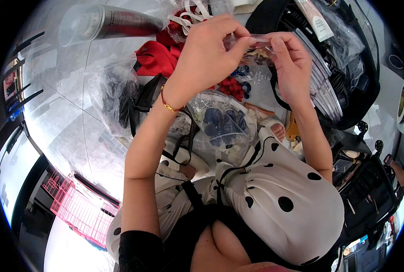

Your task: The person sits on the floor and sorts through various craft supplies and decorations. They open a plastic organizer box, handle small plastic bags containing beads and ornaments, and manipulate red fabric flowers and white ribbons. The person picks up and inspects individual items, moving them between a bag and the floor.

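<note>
My left hand [210, 54] and my right hand [293, 66] pinch the top edge of a clear plastic zip bag [263, 39] between thumbs and fingers. The bag hangs above the things on the floor, with small gold and reddish pieces [258, 54] visible in or behind it; which of these I cannot tell. Below lie red beaded flower pieces [231, 87] and dark blue round ornaments [245, 87]. Nearer my feet rests a clear bag holding dark blue flower-shaped pieces [224, 124]. Red ribbon fabric [156, 58] lies left of my left wrist.
A capped spray can [130, 23] is at the upper left. On the right, an open black case [365, 95] holds clear flat sleeves [319, 78], a white tube [317, 22] and cables. A pink wire cage [83, 207] stands lower left, a black wheeled case [368, 193] lower right.
</note>
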{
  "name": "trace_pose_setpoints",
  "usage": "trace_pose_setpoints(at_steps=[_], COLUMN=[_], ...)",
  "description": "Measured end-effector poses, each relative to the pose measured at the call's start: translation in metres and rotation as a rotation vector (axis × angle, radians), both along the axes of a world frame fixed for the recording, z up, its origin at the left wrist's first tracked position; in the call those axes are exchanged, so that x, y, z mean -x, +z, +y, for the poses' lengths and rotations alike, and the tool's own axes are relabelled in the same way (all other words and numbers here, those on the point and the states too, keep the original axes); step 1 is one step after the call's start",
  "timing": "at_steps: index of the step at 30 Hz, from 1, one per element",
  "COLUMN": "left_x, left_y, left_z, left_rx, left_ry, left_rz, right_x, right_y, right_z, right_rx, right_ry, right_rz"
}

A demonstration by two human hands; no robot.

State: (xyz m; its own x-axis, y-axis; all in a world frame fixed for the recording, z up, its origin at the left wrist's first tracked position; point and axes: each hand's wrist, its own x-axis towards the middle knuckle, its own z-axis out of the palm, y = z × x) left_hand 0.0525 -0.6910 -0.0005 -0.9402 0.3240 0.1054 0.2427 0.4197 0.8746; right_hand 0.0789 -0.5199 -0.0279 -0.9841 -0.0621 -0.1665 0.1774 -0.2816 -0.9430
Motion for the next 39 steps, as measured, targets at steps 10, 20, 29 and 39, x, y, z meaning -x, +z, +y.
trace_pose_setpoints(at_steps=[10,20,29,39], left_x=[-0.008,-0.003,-0.002,-0.004], left_y=[0.0,0.017,0.034,0.014], left_z=[-0.002,0.006,0.003,0.0], left_rx=[-0.04,0.082,0.53,-0.038], left_ry=[0.121,0.1,-0.133,0.051], left_rz=[0.079,0.471,0.206,0.049], right_x=[0.0,0.003,0.0,0.006], right_y=[0.006,0.015,0.01,0.015], right_z=[0.005,0.008,0.012,0.01], right_rx=[-0.185,-0.173,-0.281,-0.306], right_ry=[0.027,0.052,0.032,0.146], right_rz=[0.116,0.174,0.2,0.185])
